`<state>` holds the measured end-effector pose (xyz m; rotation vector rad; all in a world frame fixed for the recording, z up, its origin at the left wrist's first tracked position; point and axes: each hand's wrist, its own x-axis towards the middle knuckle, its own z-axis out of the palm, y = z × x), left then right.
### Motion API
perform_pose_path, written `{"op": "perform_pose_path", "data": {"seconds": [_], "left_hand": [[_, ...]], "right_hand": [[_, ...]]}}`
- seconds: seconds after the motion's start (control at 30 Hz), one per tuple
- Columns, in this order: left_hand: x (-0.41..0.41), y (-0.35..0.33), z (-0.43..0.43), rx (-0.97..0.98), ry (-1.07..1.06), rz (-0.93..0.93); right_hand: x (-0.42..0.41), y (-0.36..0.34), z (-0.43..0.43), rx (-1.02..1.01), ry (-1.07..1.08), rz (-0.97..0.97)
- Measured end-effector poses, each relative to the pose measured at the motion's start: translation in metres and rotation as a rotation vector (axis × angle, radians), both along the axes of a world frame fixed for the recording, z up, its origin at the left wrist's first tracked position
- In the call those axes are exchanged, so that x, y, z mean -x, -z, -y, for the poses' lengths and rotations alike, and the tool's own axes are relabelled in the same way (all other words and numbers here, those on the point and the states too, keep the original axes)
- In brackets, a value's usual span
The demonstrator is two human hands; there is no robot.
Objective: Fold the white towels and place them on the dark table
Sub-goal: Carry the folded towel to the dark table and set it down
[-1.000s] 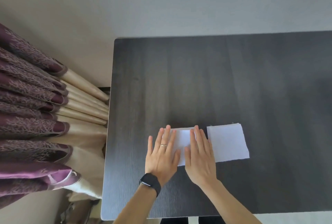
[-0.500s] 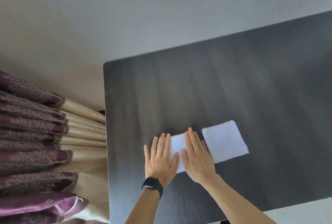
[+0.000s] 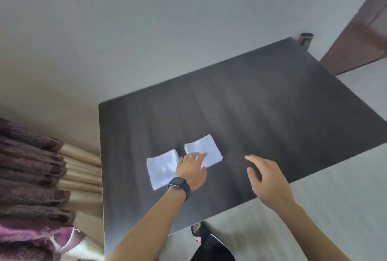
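No readable writing anywhere: watch (image 3: pixel 178 184) face on the left wrist blurred, band on the dark cylinder (image 3: pixel 305 39) too small to make out.

Dark table (image 3: pixel 272 103) slanting across the view, grain showing. Toward 8 o'clock on its top, two folded white squares lying flat side by side, with a narrow strip of table between them: left towel (image 3: pixel 161 168) at 9 o'clock of the pair, right towel (image 3: pixel 207 146) at 3 o'clock and a little farther back.

Left hand (image 3: pixel 191 169) with fingers straight and spread, laid over the near-left corner of the right towel, its heel over the gap and hiding a bit of the left towel's right edge; ring (image 3: pixel 192 156) on one finger. Right hand (image 3: pixel 269 179) at 3 o'clock of the towels, apart from them, over bare table, fingers loose and slightly bent, holding nothing; touching the top or not, impossible to tell.

Purple and cream curtain (image 3: pixel 31 177) at 9 o'clock, off the table's left edge. Cylinder just past the far corner at 1 o'clock, reddish-brown door (image 3: pixel 360 30) at 2 o'clock. Foot (image 3: pixel 196 229) in dark footwear below the near edge at 6 o'clock.
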<state>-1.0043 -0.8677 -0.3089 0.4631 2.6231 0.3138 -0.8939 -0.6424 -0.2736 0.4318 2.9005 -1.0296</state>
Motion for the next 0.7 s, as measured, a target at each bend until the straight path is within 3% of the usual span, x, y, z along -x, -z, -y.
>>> {"op": "perform_pose_path", "data": {"seconds": [0.4, 0.7], "left_hand": [[-0.179, -0.146, -0.419, -0.458, 0.669, -0.240], [-0.324, -0.223, -0.659, -0.747, 1.084, -0.350]], "right_hand": [[-0.271, -0.119, -0.293, -0.347, 0.699, -0.240], [-0.457, -0.183, -0.444, -0.514, 1.158, -0.309]]}}
